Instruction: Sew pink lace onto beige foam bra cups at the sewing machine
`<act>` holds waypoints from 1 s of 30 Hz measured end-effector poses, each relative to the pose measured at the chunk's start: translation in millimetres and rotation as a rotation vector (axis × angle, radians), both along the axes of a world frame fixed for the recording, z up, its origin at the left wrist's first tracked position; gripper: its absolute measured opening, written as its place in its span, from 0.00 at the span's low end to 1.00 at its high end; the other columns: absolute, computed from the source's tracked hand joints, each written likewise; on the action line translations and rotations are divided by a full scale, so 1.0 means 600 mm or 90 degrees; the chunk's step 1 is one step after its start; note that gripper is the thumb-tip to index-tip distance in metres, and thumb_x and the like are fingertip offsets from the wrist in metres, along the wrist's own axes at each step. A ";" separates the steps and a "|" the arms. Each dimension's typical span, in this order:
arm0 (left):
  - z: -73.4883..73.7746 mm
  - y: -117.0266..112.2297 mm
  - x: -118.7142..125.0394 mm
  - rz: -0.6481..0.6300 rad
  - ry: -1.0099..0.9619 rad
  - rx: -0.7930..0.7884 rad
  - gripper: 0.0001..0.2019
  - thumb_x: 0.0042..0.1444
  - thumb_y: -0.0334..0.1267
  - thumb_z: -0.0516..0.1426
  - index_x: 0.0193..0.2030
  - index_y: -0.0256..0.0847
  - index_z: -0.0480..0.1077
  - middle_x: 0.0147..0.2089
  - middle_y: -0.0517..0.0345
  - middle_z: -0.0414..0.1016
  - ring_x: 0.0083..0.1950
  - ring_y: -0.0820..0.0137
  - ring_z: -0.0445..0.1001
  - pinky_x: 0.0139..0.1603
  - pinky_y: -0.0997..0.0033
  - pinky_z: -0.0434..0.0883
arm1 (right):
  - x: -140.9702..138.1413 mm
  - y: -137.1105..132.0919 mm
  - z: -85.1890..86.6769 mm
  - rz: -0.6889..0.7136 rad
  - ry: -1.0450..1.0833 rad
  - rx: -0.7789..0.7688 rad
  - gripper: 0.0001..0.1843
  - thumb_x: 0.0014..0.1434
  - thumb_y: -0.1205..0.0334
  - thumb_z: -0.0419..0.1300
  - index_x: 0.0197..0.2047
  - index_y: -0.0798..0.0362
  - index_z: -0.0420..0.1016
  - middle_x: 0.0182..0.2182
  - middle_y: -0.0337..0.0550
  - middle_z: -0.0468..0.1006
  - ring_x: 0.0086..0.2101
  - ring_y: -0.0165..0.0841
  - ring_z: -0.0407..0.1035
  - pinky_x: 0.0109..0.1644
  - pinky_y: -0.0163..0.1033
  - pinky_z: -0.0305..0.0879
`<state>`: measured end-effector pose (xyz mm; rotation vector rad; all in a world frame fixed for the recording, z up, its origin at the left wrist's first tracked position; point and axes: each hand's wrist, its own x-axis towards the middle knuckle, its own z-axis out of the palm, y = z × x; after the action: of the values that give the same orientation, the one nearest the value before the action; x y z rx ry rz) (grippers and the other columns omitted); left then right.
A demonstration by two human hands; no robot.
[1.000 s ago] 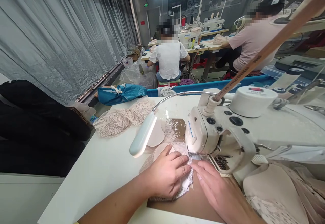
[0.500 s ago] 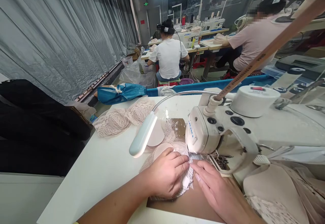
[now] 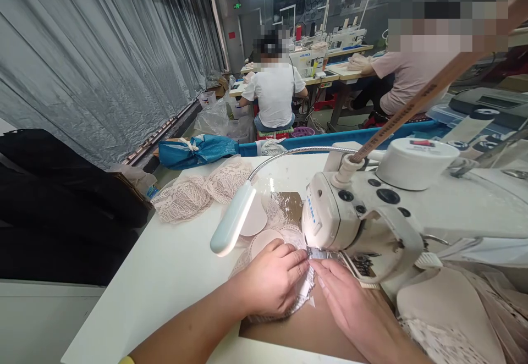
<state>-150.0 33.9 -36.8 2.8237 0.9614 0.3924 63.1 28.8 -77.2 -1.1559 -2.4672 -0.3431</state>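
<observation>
My left hand (image 3: 270, 281) presses flat on a white lace bra cup piece (image 3: 305, 292) just in front of the needle area of a white sewing machine (image 3: 367, 215). My right hand (image 3: 348, 303) lies beside it on the right, fingertips on the same lace piece near the presser foot. Both hands hold the fabric down on the machine bed. The needle itself is hidden behind the machine head.
A gooseneck lamp (image 3: 233, 218) hangs over the white table (image 3: 165, 276). Lace cups (image 3: 202, 191) pile up at the table's back left, beige cups (image 3: 449, 309) at my right. Two other people sit at sewing machines farther back. A black bundle (image 3: 61, 199) lies left.
Both hands have edged slightly toward the machine with the lace piece; otherwise nothing has moved.
</observation>
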 end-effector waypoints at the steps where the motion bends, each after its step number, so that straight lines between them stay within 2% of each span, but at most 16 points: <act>1: -0.001 0.000 0.002 0.004 -0.002 0.002 0.23 0.55 0.35 0.51 0.58 0.29 0.64 0.58 0.43 0.68 0.51 0.56 0.66 0.53 0.56 0.64 | -0.001 0.000 0.001 -0.004 -0.003 0.011 0.22 0.60 0.71 0.47 0.50 0.55 0.78 0.43 0.55 0.81 0.37 0.41 0.78 0.36 0.43 0.76; 4: -0.003 0.001 0.005 0.016 -0.009 0.008 0.22 0.57 0.35 0.51 0.57 0.28 0.65 0.57 0.43 0.69 0.51 0.57 0.66 0.52 0.57 0.64 | -0.002 0.001 0.002 -0.009 -0.002 0.034 0.22 0.59 0.72 0.47 0.48 0.55 0.79 0.41 0.56 0.82 0.35 0.41 0.78 0.35 0.42 0.77; 8: -0.005 0.002 0.005 0.020 -0.008 0.009 0.21 0.57 0.34 0.51 0.57 0.28 0.64 0.56 0.43 0.70 0.51 0.57 0.66 0.52 0.58 0.64 | -0.001 0.002 0.000 0.006 0.004 0.043 0.22 0.59 0.72 0.46 0.47 0.54 0.80 0.43 0.57 0.81 0.36 0.41 0.78 0.36 0.43 0.77; 13: -0.010 0.006 0.003 0.017 -0.008 0.009 0.23 0.55 0.33 0.52 0.58 0.29 0.63 0.56 0.44 0.69 0.53 0.58 0.64 0.54 0.58 0.63 | 0.006 0.002 -0.007 0.023 0.028 0.011 0.22 0.61 0.70 0.46 0.49 0.53 0.78 0.45 0.54 0.80 0.39 0.39 0.77 0.39 0.41 0.75; 21: -0.013 0.012 0.001 0.046 0.003 0.024 0.23 0.55 0.34 0.53 0.58 0.30 0.62 0.55 0.41 0.70 0.54 0.58 0.65 0.54 0.56 0.63 | 0.007 0.002 -0.019 0.017 0.055 -0.037 0.21 0.63 0.68 0.46 0.53 0.51 0.75 0.47 0.52 0.78 0.41 0.41 0.75 0.42 0.45 0.72; 26: -0.018 0.012 -0.001 0.068 -0.008 0.030 0.19 0.59 0.36 0.50 0.56 0.32 0.64 0.56 0.41 0.69 0.55 0.56 0.65 0.55 0.54 0.62 | 0.003 0.003 -0.007 0.007 0.049 -0.033 0.20 0.64 0.67 0.47 0.53 0.52 0.75 0.45 0.52 0.80 0.40 0.39 0.76 0.39 0.41 0.73; 30: -0.011 0.010 -0.006 0.075 -0.007 0.023 0.20 0.61 0.40 0.49 0.56 0.32 0.64 0.58 0.40 0.68 0.55 0.54 0.65 0.55 0.52 0.62 | 0.005 0.001 -0.002 0.008 0.035 -0.050 0.21 0.65 0.67 0.45 0.52 0.53 0.75 0.45 0.52 0.79 0.39 0.38 0.76 0.38 0.39 0.72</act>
<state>-153.5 39.8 -43.5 2.8017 1.1328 0.4415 66.2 29.7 -78.4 -1.1649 -2.4588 -0.2097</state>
